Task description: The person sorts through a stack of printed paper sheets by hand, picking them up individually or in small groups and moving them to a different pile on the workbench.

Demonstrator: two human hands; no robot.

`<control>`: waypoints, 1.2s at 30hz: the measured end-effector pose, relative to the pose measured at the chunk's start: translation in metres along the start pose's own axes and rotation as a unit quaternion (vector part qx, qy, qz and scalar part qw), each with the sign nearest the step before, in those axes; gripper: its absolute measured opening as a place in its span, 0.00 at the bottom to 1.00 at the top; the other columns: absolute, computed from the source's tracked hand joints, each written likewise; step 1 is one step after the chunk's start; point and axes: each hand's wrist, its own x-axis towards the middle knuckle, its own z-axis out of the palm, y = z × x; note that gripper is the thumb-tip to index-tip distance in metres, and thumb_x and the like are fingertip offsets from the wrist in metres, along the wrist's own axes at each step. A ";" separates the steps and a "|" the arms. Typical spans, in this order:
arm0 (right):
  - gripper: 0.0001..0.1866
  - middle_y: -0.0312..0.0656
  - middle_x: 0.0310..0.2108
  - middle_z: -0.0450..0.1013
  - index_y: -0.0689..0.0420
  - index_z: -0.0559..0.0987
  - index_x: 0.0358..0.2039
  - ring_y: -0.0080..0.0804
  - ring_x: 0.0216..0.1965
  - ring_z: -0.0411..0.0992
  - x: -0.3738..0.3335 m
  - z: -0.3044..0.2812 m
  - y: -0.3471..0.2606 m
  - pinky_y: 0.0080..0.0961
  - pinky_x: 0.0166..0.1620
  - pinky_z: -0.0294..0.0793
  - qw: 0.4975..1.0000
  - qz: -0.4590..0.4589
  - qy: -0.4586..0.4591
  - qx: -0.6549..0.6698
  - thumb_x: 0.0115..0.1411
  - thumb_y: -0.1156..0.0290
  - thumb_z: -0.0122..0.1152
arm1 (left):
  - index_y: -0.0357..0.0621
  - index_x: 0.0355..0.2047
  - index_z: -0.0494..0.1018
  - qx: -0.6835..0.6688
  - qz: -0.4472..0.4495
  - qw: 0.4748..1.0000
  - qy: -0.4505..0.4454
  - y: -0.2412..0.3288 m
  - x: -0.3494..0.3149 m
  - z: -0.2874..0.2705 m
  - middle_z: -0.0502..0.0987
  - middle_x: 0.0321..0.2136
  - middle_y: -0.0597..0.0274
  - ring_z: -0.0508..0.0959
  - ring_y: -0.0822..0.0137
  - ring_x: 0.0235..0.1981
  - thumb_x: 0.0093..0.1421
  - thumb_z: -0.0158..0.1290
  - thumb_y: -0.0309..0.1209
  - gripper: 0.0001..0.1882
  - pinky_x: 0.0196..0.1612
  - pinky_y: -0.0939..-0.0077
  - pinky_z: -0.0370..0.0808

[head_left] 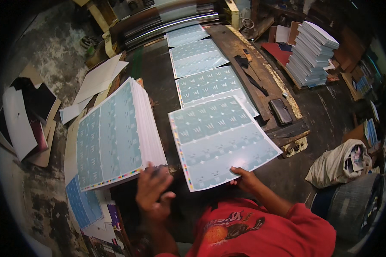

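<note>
Paper stack (111, 132) stands left of the sheets (223, 137)

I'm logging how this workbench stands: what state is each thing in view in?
Left hand: open, blurred, by the large stack; contact unclear.
Right hand: closed on the near edge of the printed sheet.
Printed sheet: held, printed side up.
Row of sheets: laid in line, printed side up.
Large stack: piled, printed side up.
Tall pile: staggered layers.
Sack: mouth open, contents showing.
</note>
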 end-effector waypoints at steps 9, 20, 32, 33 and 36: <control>0.17 0.48 0.31 0.78 0.64 0.73 0.45 0.31 0.30 0.75 -0.039 -0.038 0.042 0.24 0.35 0.72 0.996 0.051 0.042 -0.065 0.68 0.61 0.51 | 0.40 0.51 0.77 0.207 -0.082 0.972 0.079 -0.054 0.007 -0.005 0.77 0.52 0.52 0.72 0.50 0.59 0.61 0.58 0.42 0.22 0.62 0.54 0.62; 0.22 0.50 0.35 0.78 0.65 0.71 0.50 0.37 0.34 0.77 -0.039 -0.019 0.032 0.28 0.37 0.74 0.998 0.040 0.054 -0.007 0.70 0.56 0.48 | 0.42 0.43 0.81 0.120 -0.116 0.980 0.106 -0.063 0.007 -0.009 0.82 0.45 0.57 0.78 0.57 0.52 0.61 0.59 0.39 0.16 0.57 0.63 0.65; 0.26 0.51 0.31 0.76 0.64 0.69 0.50 0.35 0.26 0.75 0.032 -0.022 0.015 0.34 0.39 0.77 0.996 -0.029 0.054 0.058 0.70 0.50 0.45 | 0.43 0.40 0.81 0.079 -0.214 0.946 0.229 -0.060 0.018 0.010 0.82 0.37 0.59 0.78 0.60 0.40 0.66 0.52 0.36 0.12 0.49 0.64 0.67; 0.27 0.50 0.30 0.76 0.64 0.69 0.50 0.34 0.25 0.74 0.035 -0.019 0.012 0.35 0.39 0.77 0.996 -0.035 0.061 0.063 0.70 0.50 0.45 | 0.43 0.40 0.81 0.085 -0.211 0.946 0.231 -0.060 0.018 0.011 0.82 0.37 0.60 0.78 0.60 0.39 0.66 0.53 0.36 0.12 0.49 0.65 0.67; 0.27 0.50 0.29 0.76 0.64 0.69 0.50 0.33 0.24 0.74 0.047 -0.009 0.003 0.38 0.39 0.79 0.992 -0.051 0.082 0.081 0.70 0.49 0.44 | 0.44 0.42 0.81 0.135 -0.159 0.961 0.183 -0.059 0.017 0.006 0.81 0.37 0.61 0.77 0.61 0.40 0.65 0.54 0.36 0.12 0.48 0.66 0.67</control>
